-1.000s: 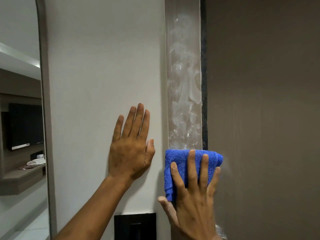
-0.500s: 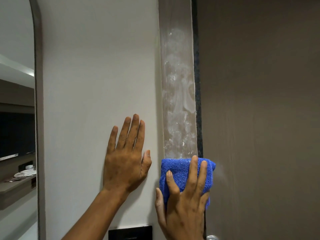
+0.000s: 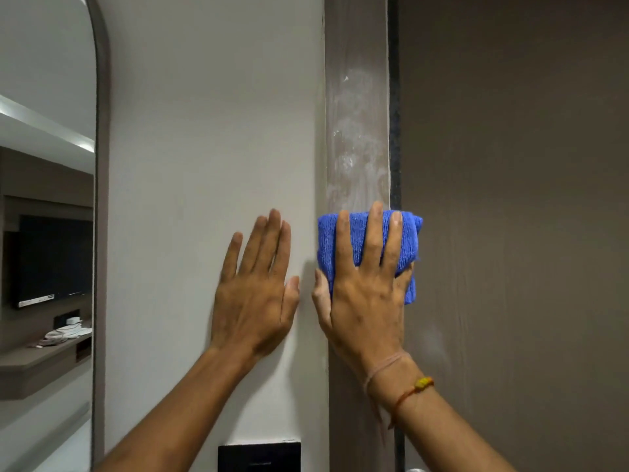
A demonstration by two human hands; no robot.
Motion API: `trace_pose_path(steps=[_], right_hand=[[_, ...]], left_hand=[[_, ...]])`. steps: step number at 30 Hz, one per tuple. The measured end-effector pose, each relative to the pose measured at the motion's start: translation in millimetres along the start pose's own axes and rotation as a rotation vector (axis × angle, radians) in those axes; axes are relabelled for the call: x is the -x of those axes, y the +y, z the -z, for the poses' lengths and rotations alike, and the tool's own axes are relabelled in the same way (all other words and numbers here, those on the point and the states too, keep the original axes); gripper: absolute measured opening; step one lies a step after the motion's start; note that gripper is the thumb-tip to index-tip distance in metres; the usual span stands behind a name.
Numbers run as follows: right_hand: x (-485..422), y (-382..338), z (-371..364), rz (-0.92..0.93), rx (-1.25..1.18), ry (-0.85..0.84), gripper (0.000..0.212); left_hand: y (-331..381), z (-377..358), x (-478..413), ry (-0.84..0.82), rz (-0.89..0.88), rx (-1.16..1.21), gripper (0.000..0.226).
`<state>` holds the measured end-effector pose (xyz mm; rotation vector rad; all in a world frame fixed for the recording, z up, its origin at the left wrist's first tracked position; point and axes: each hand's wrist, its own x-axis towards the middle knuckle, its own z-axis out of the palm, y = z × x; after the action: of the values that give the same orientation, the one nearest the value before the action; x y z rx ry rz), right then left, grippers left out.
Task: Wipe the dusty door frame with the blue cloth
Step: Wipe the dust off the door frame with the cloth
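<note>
A vertical brown door frame [image 3: 357, 131] runs down the middle of the view, with whitish dust smeared on it above the cloth. The folded blue cloth [image 3: 328, 240] is pressed flat against the frame at mid height. My right hand [image 3: 367, 287] lies over the cloth, fingers spread upward, holding it to the frame. My left hand [image 3: 258, 287] rests flat and open on the white wall [image 3: 211, 148] just left of the frame, holding nothing. Below the cloth the frame looks darker and cleaner.
The brown door [image 3: 510, 199] fills the right side, with a dark seal strip [image 3: 394, 114] beside the frame. A tall arched mirror [image 3: 47, 233] is on the left, reflecting a television and a shelf. A black switch plate [image 3: 259, 456] sits low on the wall.
My right hand has slid the blue cloth upward along the frame, and the dusty stretch above it is shorter. The left hand has stayed flat on the wall.
</note>
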<state>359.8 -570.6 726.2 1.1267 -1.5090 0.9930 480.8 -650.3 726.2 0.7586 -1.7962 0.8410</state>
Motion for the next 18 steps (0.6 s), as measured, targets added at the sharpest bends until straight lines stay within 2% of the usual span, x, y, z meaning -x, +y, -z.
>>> trace_pose_path(steps=[3, 8, 18], right_hand=[[29.9, 1.6, -5.8, -0.012, -0.017, -0.005, 0.074], [57.4, 9.6, -9.6, 0.029, 0.015, -0.063, 0.078], [-82.3, -2.6, 17.4, 0.035, 0.012, 0.007, 0.068]], left_hand=[[-6.6, 10.5, -34.7, 0.054, 0.084, 0.027, 0.067], [-9.5, 11.9, -48.7, 0.064, 0.050, -0.001, 0.067], [-10.0, 10.1, -48.1, 0.084, 0.053, -0.007, 0.067]])
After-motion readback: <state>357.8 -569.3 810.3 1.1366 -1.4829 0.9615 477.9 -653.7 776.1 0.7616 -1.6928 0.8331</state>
